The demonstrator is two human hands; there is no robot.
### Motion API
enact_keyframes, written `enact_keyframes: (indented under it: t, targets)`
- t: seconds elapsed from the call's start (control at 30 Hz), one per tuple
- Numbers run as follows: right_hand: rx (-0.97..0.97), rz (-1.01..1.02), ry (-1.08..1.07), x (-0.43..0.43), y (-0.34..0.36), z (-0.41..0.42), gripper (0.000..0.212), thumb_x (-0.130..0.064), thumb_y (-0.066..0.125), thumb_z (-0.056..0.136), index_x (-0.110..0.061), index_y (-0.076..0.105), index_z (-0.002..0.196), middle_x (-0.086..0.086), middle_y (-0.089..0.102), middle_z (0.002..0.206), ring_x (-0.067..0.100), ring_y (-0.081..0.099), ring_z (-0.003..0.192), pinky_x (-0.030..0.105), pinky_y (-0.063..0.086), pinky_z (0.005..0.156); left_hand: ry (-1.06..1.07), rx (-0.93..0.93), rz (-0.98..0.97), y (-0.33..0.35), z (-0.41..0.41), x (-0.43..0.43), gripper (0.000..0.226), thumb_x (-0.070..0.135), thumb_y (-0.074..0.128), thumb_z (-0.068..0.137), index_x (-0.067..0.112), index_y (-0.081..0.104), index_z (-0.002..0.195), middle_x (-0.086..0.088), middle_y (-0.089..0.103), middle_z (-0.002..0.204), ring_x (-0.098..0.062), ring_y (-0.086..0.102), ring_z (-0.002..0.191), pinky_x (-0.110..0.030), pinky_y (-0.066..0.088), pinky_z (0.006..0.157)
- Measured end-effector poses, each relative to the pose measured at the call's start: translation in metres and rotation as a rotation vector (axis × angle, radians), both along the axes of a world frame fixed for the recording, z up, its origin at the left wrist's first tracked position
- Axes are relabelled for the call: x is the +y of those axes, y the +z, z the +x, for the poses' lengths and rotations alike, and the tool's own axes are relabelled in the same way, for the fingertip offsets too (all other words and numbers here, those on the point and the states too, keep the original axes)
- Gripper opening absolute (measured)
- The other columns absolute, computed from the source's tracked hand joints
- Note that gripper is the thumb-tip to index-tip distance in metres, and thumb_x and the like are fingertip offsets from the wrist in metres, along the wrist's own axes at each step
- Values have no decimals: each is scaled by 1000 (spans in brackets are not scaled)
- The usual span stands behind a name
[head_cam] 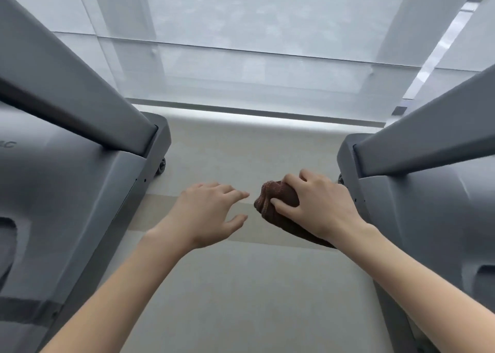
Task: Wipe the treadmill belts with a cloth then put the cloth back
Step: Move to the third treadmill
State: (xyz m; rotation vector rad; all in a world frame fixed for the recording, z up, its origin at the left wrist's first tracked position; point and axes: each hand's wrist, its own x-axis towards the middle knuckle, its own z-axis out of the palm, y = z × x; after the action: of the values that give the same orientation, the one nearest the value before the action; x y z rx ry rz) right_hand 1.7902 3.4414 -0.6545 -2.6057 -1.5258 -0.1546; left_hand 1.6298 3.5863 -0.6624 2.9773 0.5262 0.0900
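My right hand (316,208) grips a bunched brown cloth (278,194) in the air over the floor between two treadmills. The cloth's tail hangs out below my wrist. My left hand (211,213) hovers just left of the cloth, fingers spread and relaxed, holding nothing, a small gap away from it. The grey front housing of the left treadmill (69,191) fills the left side. The right treadmill (434,210) stands at the right, close beside my right hand. No belt surface shows in the head view.
A pale floor strip (241,285) runs between the two machines. Slanted grey uprights (67,84) rise from each treadmill base. A small wheel (161,165) sits at the left machine's front corner. A window with a translucent blind (254,57) lies ahead.
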Motion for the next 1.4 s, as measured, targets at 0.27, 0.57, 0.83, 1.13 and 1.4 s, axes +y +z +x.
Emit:
enact_keyframes:
  t: [0.27, 0.57, 0.83, 1.13, 1.4]
  targets:
    - [36, 12, -34, 16, 183, 10, 45, -66, 35, 80, -33, 52, 105, -8, 43, 86, 18, 51, 87, 29, 30, 60, 12, 2, 58, 178, 10, 19, 51, 53, 34, 92, 37, 36, 140, 15, 48, 136, -10, 43, 123, -27, 27, 102]
    - [42, 49, -44, 38, 415, 4, 46, -65, 39, 81, -31, 54, 108, -3, 51, 97, 20, 50, 87, 30, 31, 63, 23, -19, 74, 419, 0, 35, 55, 59, 27, 90, 37, 36, 139, 15, 48, 136, -10, 42, 125, -28, 28, 102]
    - [28, 95, -104, 35, 605, -11, 46, -65, 39, 81, -31, 54, 108, -5, 47, 92, 15, 39, 80, 30, 29, 63, 28, -32, 113, 605, -16, 35, 54, 58, 29, 89, 36, 39, 137, 13, 48, 136, -12, 40, 126, -32, 27, 102]
    - [-26, 155, -43, -15, 684, -70, 48, -61, 41, 80, -24, 57, 106, 0, 50, 93, 25, 53, 92, 30, 30, 61, 99, -110, 91, 686, -61, -15, 52, 53, 41, 90, 30, 44, 137, 5, 50, 137, -18, 42, 126, -35, 27, 103]
    - [126, 263, -69, -69, 656, -125, 44, -52, 57, 81, -21, 63, 110, 5, 56, 92, 27, 56, 87, 32, 43, 61, 166, -157, 76, 653, -114, -78, 52, 48, 38, 89, 20, 53, 131, -6, 54, 134, -25, 46, 126, -45, 33, 106]
